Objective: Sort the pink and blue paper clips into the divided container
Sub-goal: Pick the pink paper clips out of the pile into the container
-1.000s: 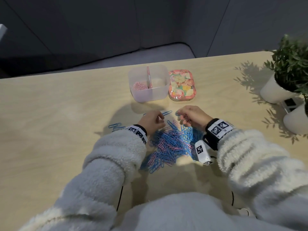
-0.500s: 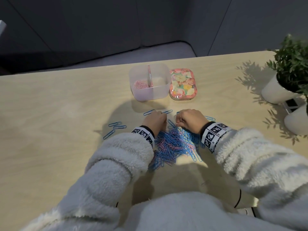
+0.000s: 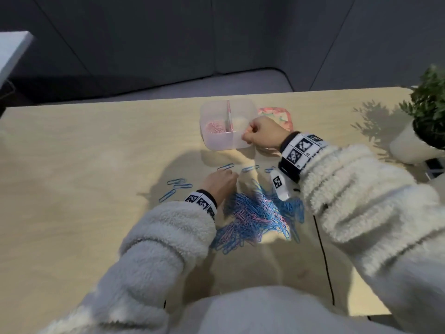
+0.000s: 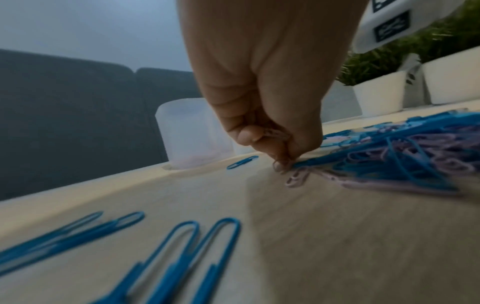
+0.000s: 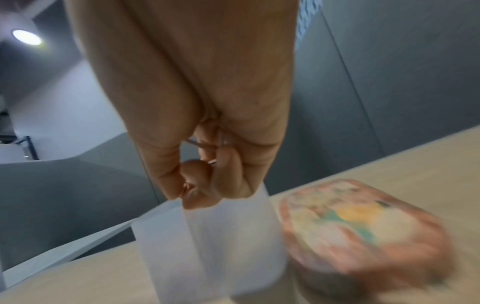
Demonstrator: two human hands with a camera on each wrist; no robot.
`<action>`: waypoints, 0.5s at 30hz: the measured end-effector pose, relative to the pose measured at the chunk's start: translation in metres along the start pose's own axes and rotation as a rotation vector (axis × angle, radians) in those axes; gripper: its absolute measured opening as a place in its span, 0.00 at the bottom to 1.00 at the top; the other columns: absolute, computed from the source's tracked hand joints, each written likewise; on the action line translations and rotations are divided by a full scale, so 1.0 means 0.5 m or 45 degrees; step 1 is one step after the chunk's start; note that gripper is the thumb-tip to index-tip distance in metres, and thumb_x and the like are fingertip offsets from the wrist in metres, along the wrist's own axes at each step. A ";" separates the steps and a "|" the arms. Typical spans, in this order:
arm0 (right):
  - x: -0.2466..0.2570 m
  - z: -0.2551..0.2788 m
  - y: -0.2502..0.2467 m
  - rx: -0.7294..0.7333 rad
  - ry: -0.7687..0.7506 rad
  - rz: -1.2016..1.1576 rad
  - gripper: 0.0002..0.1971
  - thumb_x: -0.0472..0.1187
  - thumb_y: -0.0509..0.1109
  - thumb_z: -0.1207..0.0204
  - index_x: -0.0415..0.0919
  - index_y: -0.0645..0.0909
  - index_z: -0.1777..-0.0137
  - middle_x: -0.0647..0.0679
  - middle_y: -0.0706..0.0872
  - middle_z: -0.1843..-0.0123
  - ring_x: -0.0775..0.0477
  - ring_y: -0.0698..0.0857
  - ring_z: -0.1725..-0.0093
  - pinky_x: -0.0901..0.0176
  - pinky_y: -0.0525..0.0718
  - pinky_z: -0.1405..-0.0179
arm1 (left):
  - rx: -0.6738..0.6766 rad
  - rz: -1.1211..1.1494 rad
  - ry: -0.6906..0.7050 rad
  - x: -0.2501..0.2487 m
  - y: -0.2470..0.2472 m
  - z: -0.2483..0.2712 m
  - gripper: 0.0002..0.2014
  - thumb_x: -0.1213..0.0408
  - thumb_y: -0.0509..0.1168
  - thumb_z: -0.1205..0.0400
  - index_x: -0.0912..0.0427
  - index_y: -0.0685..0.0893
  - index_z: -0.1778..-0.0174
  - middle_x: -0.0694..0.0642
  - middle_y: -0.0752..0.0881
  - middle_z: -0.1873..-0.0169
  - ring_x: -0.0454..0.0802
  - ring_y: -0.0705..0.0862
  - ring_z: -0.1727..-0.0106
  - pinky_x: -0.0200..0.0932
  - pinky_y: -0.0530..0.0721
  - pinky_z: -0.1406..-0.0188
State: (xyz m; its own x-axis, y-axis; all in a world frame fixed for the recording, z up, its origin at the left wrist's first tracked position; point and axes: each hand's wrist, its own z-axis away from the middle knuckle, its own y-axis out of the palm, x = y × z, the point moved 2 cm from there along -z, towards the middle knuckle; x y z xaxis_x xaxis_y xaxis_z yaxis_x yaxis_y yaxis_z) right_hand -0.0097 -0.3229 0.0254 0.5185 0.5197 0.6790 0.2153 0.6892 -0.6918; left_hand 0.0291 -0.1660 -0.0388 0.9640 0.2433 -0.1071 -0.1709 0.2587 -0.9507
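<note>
1. No readable writing shows; my wristbands (image 3: 302, 148) carry only black-and-white square codes.
2. One divided container (image 3: 218, 141) sits at 12 o'clock on the table (image 3: 72, 189), pink paper clips (image 3: 215, 127) in its left compartment; one patterned lid (image 3: 286, 116) lies just beside it at 3 o'clock. Two potted plants (image 4: 376, 78) stand together.
3. My left hand (image 3: 220, 183) pinches pink clips at the mixed pile (image 3: 257, 213); three loose blue clips (image 3: 174, 188) lie at its 9 o'clock.
4. My right hand (image 3: 263, 136), fingers curled on a thin clip of unclear colour, has left the pile and now hovers over the container's right compartment.
</note>
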 end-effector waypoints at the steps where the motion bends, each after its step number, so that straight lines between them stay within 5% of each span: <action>1: 0.022 -0.019 -0.001 -0.020 -0.006 0.017 0.17 0.33 0.69 0.27 0.45 0.73 0.76 0.51 0.79 0.73 0.58 0.76 0.72 0.67 0.73 0.70 | -0.009 0.051 -0.009 0.006 -0.002 0.004 0.10 0.71 0.54 0.17 0.68 0.77 0.43 0.65 0.81 0.42 0.62 0.80 0.39 0.52 0.78 0.46; 5: 0.092 -0.076 0.017 -0.107 -0.055 0.115 0.13 0.32 0.66 0.28 0.40 0.75 0.74 0.39 0.87 0.60 0.47 0.81 0.58 0.62 0.79 0.61 | -0.107 0.264 -0.056 0.039 -0.022 0.014 0.08 0.73 0.58 0.20 0.67 0.80 0.49 0.64 0.84 0.48 0.61 0.84 0.48 0.52 0.79 0.50; 7: 0.111 -0.091 0.032 -0.136 -0.070 0.093 0.09 0.31 0.63 0.27 0.30 0.84 0.63 0.35 0.89 0.51 0.44 0.84 0.55 0.63 0.82 0.58 | -0.157 0.325 -0.099 0.057 -0.049 0.017 0.08 0.73 0.58 0.21 0.68 0.80 0.49 0.65 0.84 0.49 0.62 0.83 0.50 0.53 0.79 0.50; 10: 0.127 -0.097 0.048 -0.049 -0.067 0.083 0.15 0.29 0.60 0.25 0.25 0.83 0.44 0.33 0.86 0.39 0.47 0.84 0.43 0.77 0.78 0.52 | -0.277 0.330 -0.136 0.084 -0.106 0.008 0.09 0.73 0.58 0.20 0.70 0.81 0.49 0.67 0.85 0.49 0.63 0.83 0.49 0.53 0.78 0.49; 12: 0.130 -0.092 0.049 -0.009 -0.050 0.054 0.19 0.27 0.55 0.24 0.30 0.79 0.36 0.37 0.81 0.32 0.45 0.79 0.32 0.68 0.75 0.38 | -0.351 0.334 -0.162 0.102 -0.141 -0.005 0.09 0.74 0.58 0.21 0.71 0.81 0.49 0.68 0.85 0.50 0.64 0.82 0.48 0.53 0.77 0.48; 15: 0.120 -0.074 0.028 -0.097 -0.070 -0.045 0.22 0.25 0.53 0.24 0.32 0.78 0.33 0.38 0.80 0.30 0.43 0.77 0.29 0.61 0.73 0.31 | -0.490 0.355 -0.147 0.120 -0.182 -0.039 0.09 0.76 0.58 0.23 0.73 0.81 0.53 0.73 0.84 0.53 0.67 0.83 0.50 0.55 0.76 0.51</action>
State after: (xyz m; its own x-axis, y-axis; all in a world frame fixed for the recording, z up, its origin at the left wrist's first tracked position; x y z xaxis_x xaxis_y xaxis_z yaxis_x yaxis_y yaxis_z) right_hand 0.0552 -0.3007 0.0474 0.4637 0.5243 0.7142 0.2962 0.6680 -0.6827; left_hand 0.1066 -0.1933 0.0356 0.8595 0.3622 -0.3607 -0.3106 -0.1905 -0.9313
